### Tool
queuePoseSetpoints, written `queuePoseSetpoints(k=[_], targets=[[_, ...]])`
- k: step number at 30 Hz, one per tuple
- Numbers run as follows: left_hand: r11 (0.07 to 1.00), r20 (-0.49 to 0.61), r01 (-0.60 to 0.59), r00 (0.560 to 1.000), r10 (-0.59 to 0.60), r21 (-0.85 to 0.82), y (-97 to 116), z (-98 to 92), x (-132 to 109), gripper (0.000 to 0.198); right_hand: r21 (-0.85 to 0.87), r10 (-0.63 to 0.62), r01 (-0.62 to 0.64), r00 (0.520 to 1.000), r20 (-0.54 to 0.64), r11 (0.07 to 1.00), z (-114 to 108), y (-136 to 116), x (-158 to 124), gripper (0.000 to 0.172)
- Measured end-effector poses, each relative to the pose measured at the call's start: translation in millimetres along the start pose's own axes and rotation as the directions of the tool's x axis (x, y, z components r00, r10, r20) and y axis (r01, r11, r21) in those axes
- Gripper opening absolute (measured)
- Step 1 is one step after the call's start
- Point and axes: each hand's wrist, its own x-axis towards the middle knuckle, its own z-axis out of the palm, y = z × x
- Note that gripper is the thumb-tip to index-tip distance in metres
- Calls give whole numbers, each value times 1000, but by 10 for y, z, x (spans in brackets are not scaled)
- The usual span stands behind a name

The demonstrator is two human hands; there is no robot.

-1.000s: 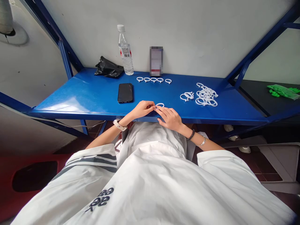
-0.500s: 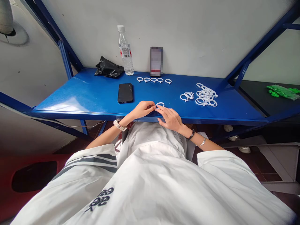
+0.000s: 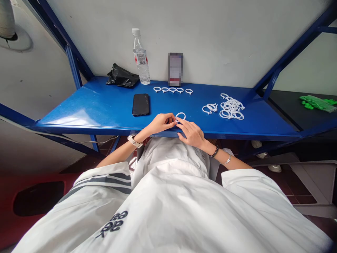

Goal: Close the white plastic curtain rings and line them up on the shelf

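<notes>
Near the front edge of the blue table, a white plastic ring (image 3: 180,114) stands tilted up between my two hands. My left hand (image 3: 163,122) pinches the lower left of the ring between thumb and fingers. The fingertips of my right hand (image 3: 191,133) press on its lower part from the right, with the thumb held lower and apart. My fingers cover the bottom of the ring. Beyond my hands, several white rings with small stems (image 3: 172,90) stand in a row. To the right lie a small cluster of open white rings (image 3: 210,108) and a bigger pile (image 3: 231,107).
On the blue table (image 3: 105,105) a black phone (image 3: 140,104) lies left of my hands. At the back are a black plastic bag (image 3: 122,76), a water bottle (image 3: 141,63) and a blurred upright device (image 3: 175,69) against the wall. A green packet (image 3: 317,103) lies far right.
The ring has tipped more upright and shifted slightly right between my fingers. My left fingertips have moved a little right with it; my right hand has barely moved.
</notes>
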Motion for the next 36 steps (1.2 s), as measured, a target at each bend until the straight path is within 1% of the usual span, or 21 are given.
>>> queuePoseSetpoints(k=[8,14,19,23,25,30,34,36], targets=[[1000,-15,14,1000,-14,9,14,-5,0,29,-1,-34,34,999,-37,999,-26,-6,5,42],[999,2,2,1000,-2,37,11,-3,5,27,16,-45,46,999,-13,999,-54,-6,14,44],[998,3,-32,999,32,54,-10,-1,1,22,50,-119,122,990,-73,991,-52,8,5,46],[997,-7,-46,999,47,55,-11,2,-1,26,83,-172,183,977,-128,980,-40,32,-13,53],[997,-15,-45,999,46,55,-16,6,1,28,101,-192,206,972,-137,973,-42,42,-21,55],[998,-15,-43,999,44,51,-36,14,8,27,133,-203,213,975,-85,968,-55,55,-29,52],[998,-21,-45,999,45,39,-30,9,1,23,102,-240,254,961,-138,962,-61,52,-19,50],[998,-21,-48,999,49,34,-23,5,-4,20,78,-250,263,957,-146,962,-60,49,-16,48]])
